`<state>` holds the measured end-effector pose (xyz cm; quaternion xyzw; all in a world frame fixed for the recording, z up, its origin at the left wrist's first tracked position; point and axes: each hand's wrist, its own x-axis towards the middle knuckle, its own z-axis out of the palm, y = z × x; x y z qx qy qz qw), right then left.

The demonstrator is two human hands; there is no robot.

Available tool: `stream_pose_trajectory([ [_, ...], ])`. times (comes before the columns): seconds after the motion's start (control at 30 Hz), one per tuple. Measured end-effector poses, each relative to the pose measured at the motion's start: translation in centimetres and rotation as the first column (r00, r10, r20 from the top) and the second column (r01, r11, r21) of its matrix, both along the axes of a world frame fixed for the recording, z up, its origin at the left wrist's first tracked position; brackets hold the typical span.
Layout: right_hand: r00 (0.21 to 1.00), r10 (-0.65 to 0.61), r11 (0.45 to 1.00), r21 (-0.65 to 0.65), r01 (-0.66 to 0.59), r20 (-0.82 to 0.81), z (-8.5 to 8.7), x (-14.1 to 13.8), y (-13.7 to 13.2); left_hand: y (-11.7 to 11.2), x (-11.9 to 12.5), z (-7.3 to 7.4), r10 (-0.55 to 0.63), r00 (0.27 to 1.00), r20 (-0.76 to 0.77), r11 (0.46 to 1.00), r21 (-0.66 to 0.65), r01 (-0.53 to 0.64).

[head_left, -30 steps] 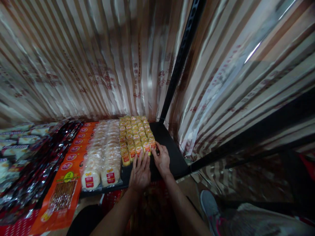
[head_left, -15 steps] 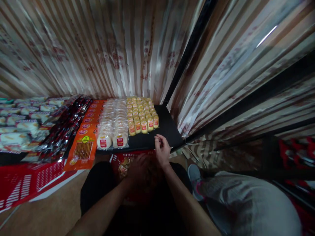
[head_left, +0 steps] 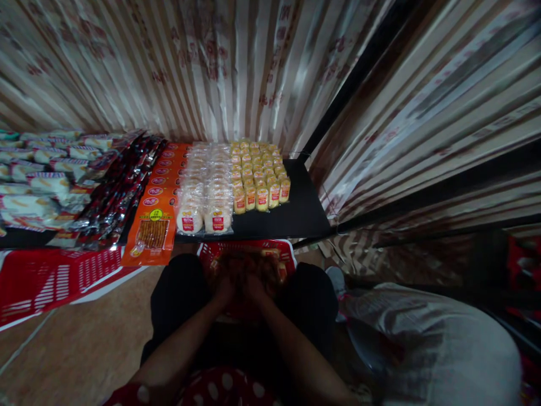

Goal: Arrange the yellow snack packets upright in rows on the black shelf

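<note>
Both hands are down inside a red basket [head_left: 291, 254] between my knees, close together in deep shadow. My left hand [head_left: 225, 285] and my right hand [head_left: 252, 283] reach among small yellow-wrapped snack packs [head_left: 282, 272] there. Fingers of both are too dark and smeared to make out, so whether they grip a pack is hidden. On the black shelf [head_left: 306, 206] beyond the basket, matching yellow snack packs [head_left: 262, 194] stand upright in rows. Left of them lie rows of round white crackers in clear wrap [head_left: 218, 217].
Orange snack bags [head_left: 154, 225], dark shiny packets [head_left: 114, 197] and white packets [head_left: 46, 183] fill the shelf's left part. Another red basket [head_left: 54, 282] stands below them. A person's light-clothed leg [head_left: 439, 338] is close on my right. Striped curtain [head_left: 236, 73] hangs behind.
My right hand has dropped from the shelf's front edge into the basket, beside my left hand. The view has tilted down, so the shelf appears higher and slightly further right.
</note>
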<state>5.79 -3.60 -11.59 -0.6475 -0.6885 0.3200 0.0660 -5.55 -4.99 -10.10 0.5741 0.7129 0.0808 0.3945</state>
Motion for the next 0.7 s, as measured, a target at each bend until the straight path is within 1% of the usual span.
stream_pose_trajectory([
  [0.13,0.995,0.057,0.983,-0.181,-0.042,0.08,-1.0,-0.5,0.2,0.6,0.4,-0.4,0.036,0.996,0.08,0.997,-0.067,-0.031],
  [0.3,0.99,0.068,0.956,-0.292,-0.03,0.12,-1.7,-0.8,0.0,1.1,0.3,-1.1,0.123,0.987,0.105,0.98,-0.172,-0.104],
  [0.4,0.991,0.06,0.941,-0.339,-0.016,0.121,-1.8,-1.0,0.1,1.3,0.3,-1.2,0.187,0.977,0.107,0.96,-0.232,-0.158],
  [0.47,0.991,0.048,0.933,-0.361,0.0,0.124,-1.8,-1.0,0.2,1.4,0.3,-1.0,0.219,0.967,0.128,0.949,-0.257,-0.181],
  [0.6,0.992,-0.001,0.922,-0.383,0.051,0.13,-1.7,-1.1,0.2,1.4,0.5,-0.3,0.273,0.942,0.197,0.939,-0.269,-0.216],
  [0.7,0.992,-0.06,0.924,-0.37,0.098,0.112,-1.6,-1.0,0.0,1.3,0.6,0.1,0.317,0.921,0.228,0.929,-0.27,-0.254],
])
